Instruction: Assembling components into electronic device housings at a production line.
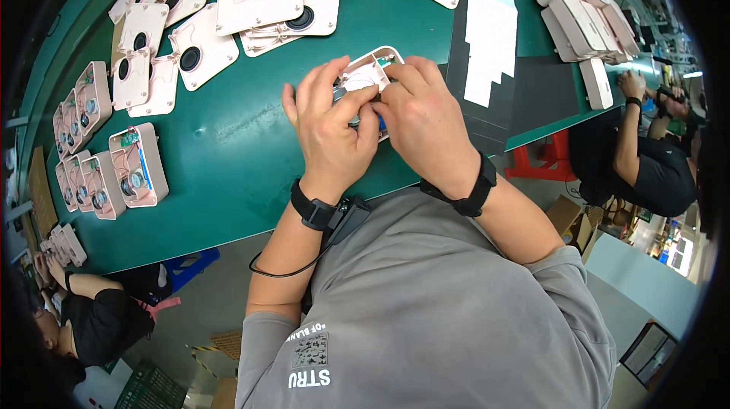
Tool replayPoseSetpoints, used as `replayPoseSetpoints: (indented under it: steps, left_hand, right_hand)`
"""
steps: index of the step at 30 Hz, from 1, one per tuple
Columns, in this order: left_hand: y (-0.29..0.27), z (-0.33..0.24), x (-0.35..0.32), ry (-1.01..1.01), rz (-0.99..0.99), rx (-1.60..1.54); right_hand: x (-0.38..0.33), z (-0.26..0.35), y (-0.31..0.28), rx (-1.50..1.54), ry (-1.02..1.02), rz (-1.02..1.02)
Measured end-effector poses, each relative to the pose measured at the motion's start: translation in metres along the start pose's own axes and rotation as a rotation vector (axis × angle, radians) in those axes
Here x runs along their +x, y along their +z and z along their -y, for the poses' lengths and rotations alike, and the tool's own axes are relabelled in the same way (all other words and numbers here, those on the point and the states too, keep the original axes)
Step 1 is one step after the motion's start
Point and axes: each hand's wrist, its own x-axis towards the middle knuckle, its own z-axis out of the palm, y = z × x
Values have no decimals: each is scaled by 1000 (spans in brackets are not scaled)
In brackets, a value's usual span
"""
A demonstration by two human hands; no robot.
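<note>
Both my hands hold one white plastic housing (374, 65) over the green table (243, 143), its open inside facing up. My left hand (331, 128) grips its left side, with the thumb pressed onto the parts inside. My right hand (426, 116) covers its right side, fingers curled over the edge. A small blue part shows between my hands, mostly hidden. Each wrist wears a black band, and a cord runs from the left one.
Several flat white covers with round black speakers (258, 0) lie at the back. Open housings with speakers (137, 166) line the left. Closed white housings (582, 25) stand at the right beside white paper strips on a black sheet (490, 36). Other people sit at left and right.
</note>
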Motion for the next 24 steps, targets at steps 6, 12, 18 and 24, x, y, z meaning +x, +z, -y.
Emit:
replayPoseSetpoints:
  steps: [6, 12, 18, 24]
  left_hand:
    - [0, 6, 2, 19, -9, -21]
    - [0, 4, 1, 39, 5, -14]
    - [2, 6, 0, 39, 4, -15]
    - [4, 9, 2, 46, -6, -34]
  right_hand:
    - [0, -2, -8, 130, 11, 16]
    - [-9, 0, -4, 136, 69, -55]
    - [-11, 7, -3, 150, 154, -112]
    - [-15, 8, 3, 121, 205, -171]
